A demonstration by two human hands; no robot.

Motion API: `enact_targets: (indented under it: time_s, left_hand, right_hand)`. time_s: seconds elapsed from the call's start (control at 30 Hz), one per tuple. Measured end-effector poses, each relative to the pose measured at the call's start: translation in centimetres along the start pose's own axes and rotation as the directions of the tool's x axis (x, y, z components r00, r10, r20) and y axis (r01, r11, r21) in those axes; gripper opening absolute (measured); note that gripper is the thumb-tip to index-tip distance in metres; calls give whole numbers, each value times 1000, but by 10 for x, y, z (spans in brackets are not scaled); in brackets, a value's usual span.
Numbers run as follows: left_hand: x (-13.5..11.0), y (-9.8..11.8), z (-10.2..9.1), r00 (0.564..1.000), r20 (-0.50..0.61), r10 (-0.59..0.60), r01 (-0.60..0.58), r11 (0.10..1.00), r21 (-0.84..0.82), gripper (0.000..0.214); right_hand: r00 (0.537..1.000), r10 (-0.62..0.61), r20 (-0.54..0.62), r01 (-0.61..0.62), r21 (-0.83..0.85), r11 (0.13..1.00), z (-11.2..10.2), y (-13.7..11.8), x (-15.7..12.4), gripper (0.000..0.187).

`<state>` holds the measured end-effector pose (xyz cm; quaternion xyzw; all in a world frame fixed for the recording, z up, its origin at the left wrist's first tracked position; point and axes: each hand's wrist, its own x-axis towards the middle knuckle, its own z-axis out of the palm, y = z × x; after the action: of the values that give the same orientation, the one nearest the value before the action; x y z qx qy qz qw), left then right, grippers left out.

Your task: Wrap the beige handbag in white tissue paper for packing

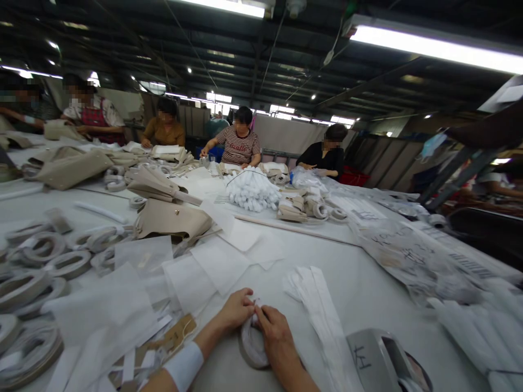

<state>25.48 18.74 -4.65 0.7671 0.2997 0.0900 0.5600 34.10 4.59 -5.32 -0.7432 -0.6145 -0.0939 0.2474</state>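
Note:
Low in the middle of the head view, a coiled strap [250, 348] with a pale wrapping stands on the white table. My left hand [238, 310] pinches the coil's top edge from the left. From the right, my right hand [278, 333] grips the same coil, its thumb and fingers meeting the left fingertips there. Something small and whitish shows between the fingertips, too small to name. Right of my hands lies a stack of long white strips [321, 305]. A grey tape dispenser [378, 359] with dark lettering sits at the lower right.
Coiled straps [67, 264] pile up on the left beside thin white sheets [218, 264] and brown tags [182, 331]. A beige bag [171, 220] lies behind. Farther back is a bundle of white rolls [253, 190]. Plastic bags [400, 250] cover the right. Several co-workers sit across the table.

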Motion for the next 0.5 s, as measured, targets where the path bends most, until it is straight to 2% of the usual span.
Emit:
enact_targets:
  time_s: [0.07,0.13,0.23,0.37,0.5]
  left_hand:
    - [5,-1,-3,999,36,-18,17,1000,18,23]
    - [10,0,-4,998,48,-28,26,999,43,14]
    - [16,3,-5,998,32,-50,47,994,95,20]
    - [21,7,-4,996,-15,-92,93,977,191,29]
    - [22,11,0,993,-67,-93,108,955,276,28]
  right_hand:
    - [999,-30,21,31,-39,999,2,4,1,38]
    - [997,-61,40,64,-90,994,1,6,2,42]
    - [991,-82,103,94,-120,988,-3,8,3,46]
    - [985,-94,145,106,-78,991,-8,7,3,47]
    - [986,-50,159,53,-15,998,-12,0,5,46]
